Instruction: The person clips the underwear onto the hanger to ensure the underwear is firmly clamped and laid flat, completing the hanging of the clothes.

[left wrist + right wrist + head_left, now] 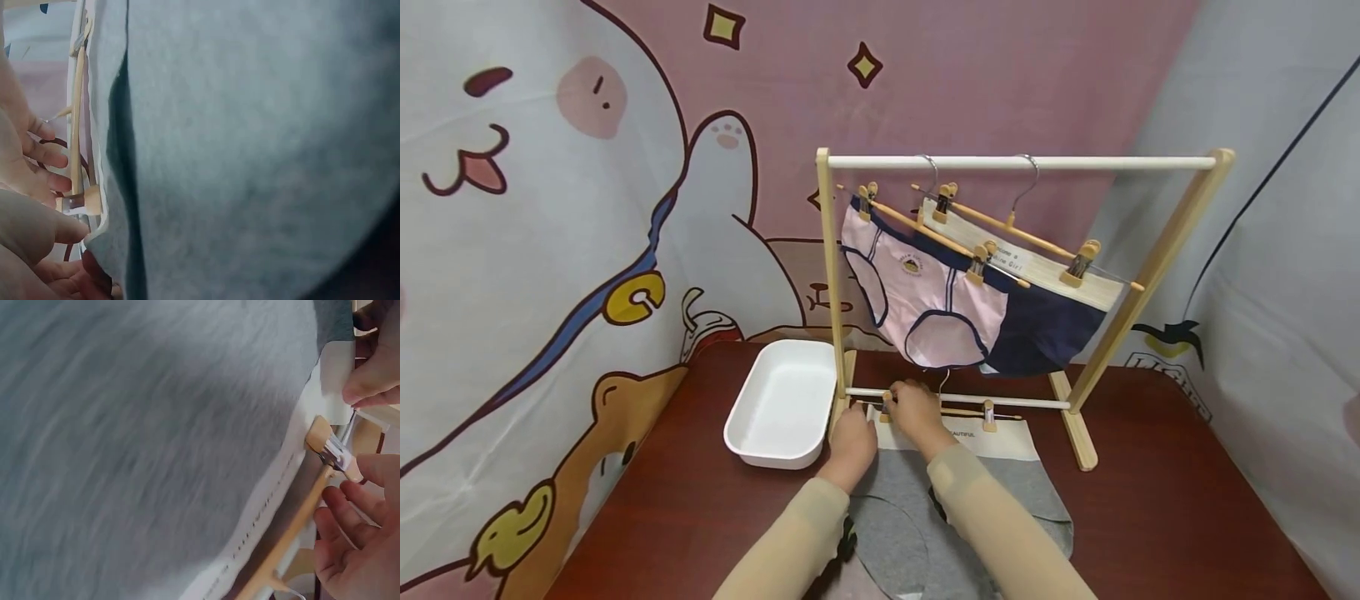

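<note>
Grey underwear (955, 487) with a cream, lettered waistband (337, 375) hangs at the front of the rack, low over the table. Its waistband is against a wooden clip hanger (958, 412). My left hand (852, 440) pinches the left end of the waistband between thumb and fingers. Beside it, my right hand (919, 414) pinches the handles of the left clip (320, 434), whose wooden jaws sit over the waistband. The right clip (989, 416) also sits on the waistband. In the left wrist view, grey cloth (237, 137) fills most of the picture.
A wooden rack with a white top bar (1075, 162) stands behind. On it hang pink briefs (917, 279) and navy underwear (1045, 325), each on a clip hanger. A white basin (782, 408) sits left of the rack on the dark red table (1180, 517).
</note>
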`<action>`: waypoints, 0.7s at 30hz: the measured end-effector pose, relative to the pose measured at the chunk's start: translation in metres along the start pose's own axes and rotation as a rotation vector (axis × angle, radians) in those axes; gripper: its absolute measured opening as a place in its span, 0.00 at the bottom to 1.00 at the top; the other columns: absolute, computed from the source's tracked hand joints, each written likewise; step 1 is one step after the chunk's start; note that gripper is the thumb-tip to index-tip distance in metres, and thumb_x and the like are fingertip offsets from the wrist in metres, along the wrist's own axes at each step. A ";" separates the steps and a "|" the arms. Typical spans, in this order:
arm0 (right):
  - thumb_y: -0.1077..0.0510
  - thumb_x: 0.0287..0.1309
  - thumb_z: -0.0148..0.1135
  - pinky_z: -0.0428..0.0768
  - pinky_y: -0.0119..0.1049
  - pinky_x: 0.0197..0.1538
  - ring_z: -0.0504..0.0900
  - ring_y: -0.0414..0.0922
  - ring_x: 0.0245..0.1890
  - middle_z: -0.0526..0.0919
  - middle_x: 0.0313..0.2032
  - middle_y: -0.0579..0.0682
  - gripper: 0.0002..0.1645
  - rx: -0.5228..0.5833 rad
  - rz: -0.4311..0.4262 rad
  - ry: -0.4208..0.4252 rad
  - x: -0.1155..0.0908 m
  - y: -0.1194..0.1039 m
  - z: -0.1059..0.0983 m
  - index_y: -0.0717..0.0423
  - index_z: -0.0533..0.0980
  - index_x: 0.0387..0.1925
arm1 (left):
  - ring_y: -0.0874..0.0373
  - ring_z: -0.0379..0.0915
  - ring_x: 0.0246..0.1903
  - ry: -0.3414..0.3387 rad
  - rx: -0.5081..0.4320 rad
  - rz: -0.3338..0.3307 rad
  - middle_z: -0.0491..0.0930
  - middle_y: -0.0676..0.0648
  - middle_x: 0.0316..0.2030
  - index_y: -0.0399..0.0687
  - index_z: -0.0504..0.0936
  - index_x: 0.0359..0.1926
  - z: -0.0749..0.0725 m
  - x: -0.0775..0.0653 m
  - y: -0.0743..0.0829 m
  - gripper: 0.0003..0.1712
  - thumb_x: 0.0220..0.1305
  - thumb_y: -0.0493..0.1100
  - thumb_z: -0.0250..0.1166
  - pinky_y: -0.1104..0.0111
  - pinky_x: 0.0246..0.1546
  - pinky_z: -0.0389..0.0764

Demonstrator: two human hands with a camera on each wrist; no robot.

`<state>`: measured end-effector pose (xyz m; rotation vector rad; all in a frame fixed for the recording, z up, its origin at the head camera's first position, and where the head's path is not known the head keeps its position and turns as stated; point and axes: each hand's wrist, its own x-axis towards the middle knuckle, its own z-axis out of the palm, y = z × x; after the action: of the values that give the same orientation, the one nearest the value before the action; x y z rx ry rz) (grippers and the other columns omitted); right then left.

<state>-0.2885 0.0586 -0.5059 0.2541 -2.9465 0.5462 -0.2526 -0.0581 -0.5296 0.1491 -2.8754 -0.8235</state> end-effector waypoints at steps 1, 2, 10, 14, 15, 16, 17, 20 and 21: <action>0.50 0.59 0.62 0.77 0.49 0.41 0.79 0.52 0.40 0.79 0.35 0.49 0.10 0.008 0.004 0.005 0.002 0.000 0.002 0.50 0.81 0.38 | 0.43 0.79 0.37 -0.001 0.004 -0.002 0.81 0.36 0.35 0.31 0.79 0.44 0.000 0.001 -0.001 0.15 0.61 0.40 0.62 0.55 0.36 0.79; 0.51 0.59 0.62 0.77 0.48 0.40 0.79 0.51 0.39 0.79 0.34 0.48 0.08 0.019 0.008 0.004 0.003 -0.001 0.004 0.50 0.80 0.36 | 0.44 0.80 0.36 -0.002 0.007 -0.003 0.81 0.37 0.34 0.33 0.80 0.42 0.001 0.002 -0.002 0.14 0.61 0.40 0.63 0.55 0.35 0.79; 0.53 0.63 0.58 0.74 0.44 0.35 0.78 0.48 0.31 0.78 0.29 0.48 0.06 0.168 -0.001 -0.060 0.009 0.005 0.007 0.50 0.73 0.34 | 0.48 0.79 0.30 -0.015 -0.096 -0.037 0.82 0.42 0.28 0.42 0.83 0.29 -0.007 0.004 -0.004 0.04 0.57 0.38 0.64 0.59 0.28 0.77; 0.56 0.65 0.55 0.75 0.42 0.37 0.77 0.47 0.31 0.78 0.28 0.49 0.05 0.327 -0.014 -0.093 0.011 0.013 0.001 0.53 0.71 0.35 | 0.52 0.74 0.25 -0.037 -0.158 -0.040 0.79 0.45 0.24 0.43 0.80 0.28 -0.011 0.003 -0.005 0.02 0.51 0.37 0.65 0.63 0.24 0.73; 0.57 0.64 0.56 0.76 0.42 0.39 0.78 0.48 0.32 0.79 0.30 0.51 0.05 0.376 -0.027 -0.088 0.012 0.015 0.000 0.55 0.71 0.36 | 0.53 0.73 0.24 -0.050 -0.170 -0.038 0.78 0.46 0.24 0.43 0.80 0.29 -0.012 0.003 -0.005 0.03 0.51 0.37 0.65 0.63 0.23 0.72; 0.59 0.63 0.57 0.76 0.42 0.41 0.78 0.48 0.34 0.79 0.32 0.52 0.05 0.419 -0.042 -0.083 0.013 0.018 -0.002 0.56 0.72 0.37 | 0.54 0.72 0.24 -0.064 -0.182 -0.036 0.78 0.46 0.24 0.42 0.80 0.31 -0.013 0.003 -0.005 0.04 0.51 0.37 0.65 0.64 0.24 0.71; 0.60 0.62 0.59 0.77 0.43 0.43 0.79 0.49 0.36 0.80 0.33 0.53 0.06 0.453 -0.056 -0.075 0.013 0.020 -0.003 0.58 0.72 0.38 | 0.54 0.71 0.24 -0.072 -0.190 -0.030 0.77 0.47 0.24 0.42 0.80 0.33 -0.013 0.003 -0.005 0.07 0.51 0.37 0.65 0.64 0.24 0.70; 0.62 0.58 0.61 0.78 0.43 0.46 0.81 0.51 0.40 0.81 0.37 0.55 0.10 0.515 -0.085 -0.053 0.014 0.027 -0.007 0.60 0.74 0.42 | 0.56 0.70 0.25 -0.090 -0.203 -0.010 0.78 0.48 0.25 0.41 0.82 0.40 -0.013 0.003 -0.006 0.12 0.53 0.39 0.64 0.65 0.25 0.70; 0.63 0.57 0.62 0.78 0.44 0.47 0.81 0.51 0.41 0.82 0.37 0.56 0.13 0.531 -0.084 -0.052 0.014 0.028 -0.009 0.60 0.74 0.45 | 0.56 0.69 0.25 -0.092 -0.211 0.002 0.77 0.48 0.25 0.40 0.82 0.42 -0.013 0.004 -0.007 0.13 0.55 0.40 0.64 0.66 0.25 0.70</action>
<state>-0.3068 0.0856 -0.5051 0.4461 -2.7613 1.3178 -0.2535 -0.0709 -0.5216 0.0867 -2.8468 -1.1545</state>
